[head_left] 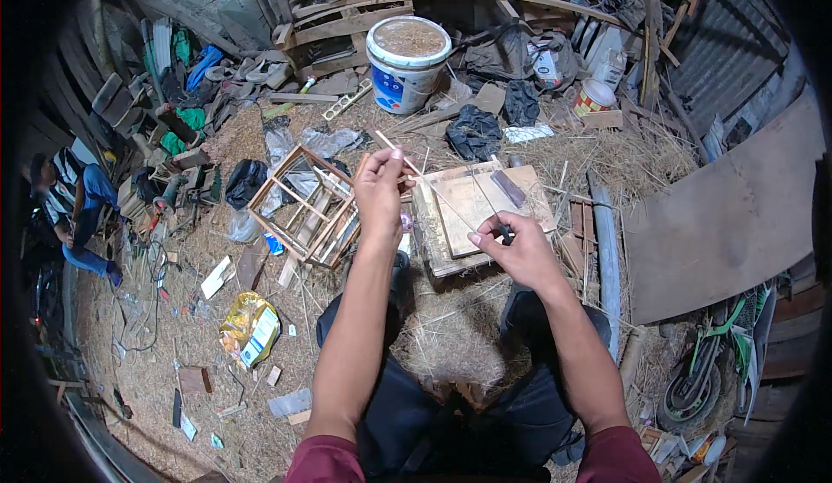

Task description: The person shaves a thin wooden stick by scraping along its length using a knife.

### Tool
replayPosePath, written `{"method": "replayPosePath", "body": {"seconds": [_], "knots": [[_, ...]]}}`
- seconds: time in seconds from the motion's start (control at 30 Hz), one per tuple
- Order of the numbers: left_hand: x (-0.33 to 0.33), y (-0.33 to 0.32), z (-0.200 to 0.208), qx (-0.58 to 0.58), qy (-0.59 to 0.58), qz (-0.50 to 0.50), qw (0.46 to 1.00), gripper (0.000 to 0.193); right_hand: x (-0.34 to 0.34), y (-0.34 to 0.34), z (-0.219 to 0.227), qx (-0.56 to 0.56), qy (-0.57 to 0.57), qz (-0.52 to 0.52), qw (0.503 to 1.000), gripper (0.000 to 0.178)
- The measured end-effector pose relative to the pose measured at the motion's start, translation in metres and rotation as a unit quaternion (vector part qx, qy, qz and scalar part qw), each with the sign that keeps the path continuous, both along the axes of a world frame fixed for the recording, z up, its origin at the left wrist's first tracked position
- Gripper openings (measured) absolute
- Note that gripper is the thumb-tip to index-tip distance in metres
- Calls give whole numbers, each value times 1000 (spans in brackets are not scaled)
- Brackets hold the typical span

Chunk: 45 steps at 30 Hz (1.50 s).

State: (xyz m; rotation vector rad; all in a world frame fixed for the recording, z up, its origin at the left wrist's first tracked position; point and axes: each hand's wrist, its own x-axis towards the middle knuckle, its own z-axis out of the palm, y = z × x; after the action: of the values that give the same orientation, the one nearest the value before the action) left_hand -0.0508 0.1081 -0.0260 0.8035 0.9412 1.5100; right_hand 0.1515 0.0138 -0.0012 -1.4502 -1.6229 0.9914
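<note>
A thin pale wooden stick (438, 192) slants between my two hands above a low wooden work block. My left hand (380, 190) pinches its upper part, fingers closed. The stick's lower end meets the fingertips of my right hand (523, 253), whose fingers are curled round the black handle of a thin tool (505, 233). A slim shaft seems to run up from that handle; its kind I cannot make out. On the flat board (464, 233) topping the block lies a dark oblong piece (509, 188). Left of my left hand stands a small open wooden frame (286, 201) of slats.
Beyond the block stands a white and blue bucket (388, 80), near black plastic bags (473, 133). A yellow bag (234, 314) lies on the littered, straw-strewn ground. A large panel (719, 214) leans right, above a small green-framed wheeled vehicle (693, 392). A person (78, 197) sits far left.
</note>
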Motion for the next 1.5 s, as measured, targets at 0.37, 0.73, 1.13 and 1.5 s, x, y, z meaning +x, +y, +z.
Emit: {"method": "replayPosePath", "body": {"seconds": [0.37, 0.73, 1.13, 1.5], "knots": [[-28, 3, 5, -38, -109, -1, 993, 17, 17, 4, -11, 15, -11, 25, 1000, 27], [-28, 3, -5, -26, -100, 17, 994, 17, 20, 6, 4, 23, -161, -93, 982, 36], [-27, 1, 0, -47, -152, 9, 987, 19, 17, 5, 4, 35, -136, -122, 983, 31], [-13, -5, 4, 8, -66, -14, 998, 18, 6, 2, 1, 7, -102, -95, 990, 30]]}}
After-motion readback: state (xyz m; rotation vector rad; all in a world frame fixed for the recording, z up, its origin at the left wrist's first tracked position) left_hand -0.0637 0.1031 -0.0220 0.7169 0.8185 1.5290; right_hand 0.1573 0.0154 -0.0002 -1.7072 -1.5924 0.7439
